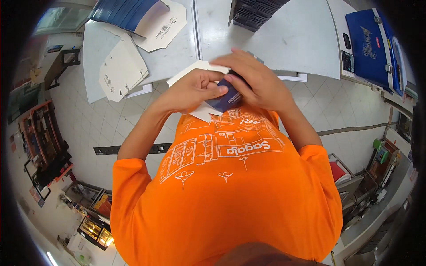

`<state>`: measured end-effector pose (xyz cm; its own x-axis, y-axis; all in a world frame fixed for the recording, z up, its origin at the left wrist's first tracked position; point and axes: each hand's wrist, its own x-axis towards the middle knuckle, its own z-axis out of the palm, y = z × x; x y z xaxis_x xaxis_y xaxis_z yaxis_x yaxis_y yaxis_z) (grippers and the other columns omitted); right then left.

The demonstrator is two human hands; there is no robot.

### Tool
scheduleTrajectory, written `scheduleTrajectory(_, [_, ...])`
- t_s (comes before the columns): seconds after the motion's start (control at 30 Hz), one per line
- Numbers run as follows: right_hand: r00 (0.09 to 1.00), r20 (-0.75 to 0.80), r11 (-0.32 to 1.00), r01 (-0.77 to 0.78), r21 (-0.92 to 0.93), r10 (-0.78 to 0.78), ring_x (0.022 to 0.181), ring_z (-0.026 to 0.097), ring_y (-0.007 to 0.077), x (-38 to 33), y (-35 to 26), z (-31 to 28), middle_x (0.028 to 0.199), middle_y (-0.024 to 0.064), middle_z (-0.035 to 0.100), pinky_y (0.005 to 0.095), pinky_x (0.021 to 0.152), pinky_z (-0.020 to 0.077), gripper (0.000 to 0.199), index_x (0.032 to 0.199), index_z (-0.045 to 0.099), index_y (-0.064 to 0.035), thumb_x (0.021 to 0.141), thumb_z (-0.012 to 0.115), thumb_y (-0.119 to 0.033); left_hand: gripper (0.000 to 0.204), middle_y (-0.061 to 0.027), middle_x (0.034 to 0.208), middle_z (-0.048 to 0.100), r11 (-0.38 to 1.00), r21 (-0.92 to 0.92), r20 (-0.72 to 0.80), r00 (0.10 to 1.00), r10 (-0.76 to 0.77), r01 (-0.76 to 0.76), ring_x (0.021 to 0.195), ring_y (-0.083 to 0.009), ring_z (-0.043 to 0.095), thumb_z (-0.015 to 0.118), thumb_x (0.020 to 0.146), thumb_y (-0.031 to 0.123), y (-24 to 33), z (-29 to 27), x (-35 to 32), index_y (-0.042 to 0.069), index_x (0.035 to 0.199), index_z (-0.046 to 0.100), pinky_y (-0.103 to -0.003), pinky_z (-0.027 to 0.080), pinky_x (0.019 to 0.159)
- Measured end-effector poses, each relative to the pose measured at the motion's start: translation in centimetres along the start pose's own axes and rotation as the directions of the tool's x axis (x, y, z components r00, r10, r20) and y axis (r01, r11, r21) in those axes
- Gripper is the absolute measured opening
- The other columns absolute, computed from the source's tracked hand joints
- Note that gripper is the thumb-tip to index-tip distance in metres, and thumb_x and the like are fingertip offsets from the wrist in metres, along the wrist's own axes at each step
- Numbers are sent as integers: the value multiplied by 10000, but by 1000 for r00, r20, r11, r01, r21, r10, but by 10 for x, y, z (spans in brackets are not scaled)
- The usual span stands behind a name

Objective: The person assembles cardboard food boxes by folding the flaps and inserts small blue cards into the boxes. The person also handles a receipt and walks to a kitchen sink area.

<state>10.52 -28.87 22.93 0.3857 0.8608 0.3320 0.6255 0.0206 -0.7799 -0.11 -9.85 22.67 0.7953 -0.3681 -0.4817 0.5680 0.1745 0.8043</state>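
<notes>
Close to my orange shirt, both hands hold a die-cut card box blank (230, 98), dark blue on one face and white on the other. White flaps of it stick out beside and below my left hand (199, 91). That hand pinches the blue panel, with the thumb on top and the fingers curled in. From the other side my right hand (255, 80) wraps over the upper part of the card, its thumb pressing on the blue face. My right fingers hide some of the folds, and their tips are blurred.
On the pale table (293, 44) lie white card blanks (122, 68), with a blue stack of blanks (126, 15) behind them. Dark folded pieces (257, 15) stand stacked at the far middle. To the right are a blue case (368, 48) and a calculator (347, 61).
</notes>
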Motion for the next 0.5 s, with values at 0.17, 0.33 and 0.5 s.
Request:
scheduleTrajectory(0.17, [915,-336,940,109,-323,-222,1124,595,366,6,16,-4,1231,113,640,443,1020,461,322,1144,681,-70,828,733,-51,310,-81,1053,723,958,-152,-306,933,189,-244,850,-95,687,572,1043,208,9,-3,7,-52,1206,619,-250,574,793])
scheduleTrajectory(0.33, [969,-215,985,90,-145,-121,1199,565,378,5,4,17,1363,133,558,422,976,502,497,1215,643,-79,759,832,-133,269,-127,1128,701,625,-426,-613,717,332,-654,944,-176,712,536,1059,191,-6,8,17,-32,1201,582,-326,604,849])
scheduleTrajectory(0.5, [922,-344,977,124,-174,-179,1263,538,403,19,6,30,1458,188,488,437,1012,497,605,1319,585,-44,759,813,-71,272,-133,1074,696,504,-303,-720,541,436,-809,908,-181,706,549,1059,220,2,33,18,-34,1152,583,-333,599,791])
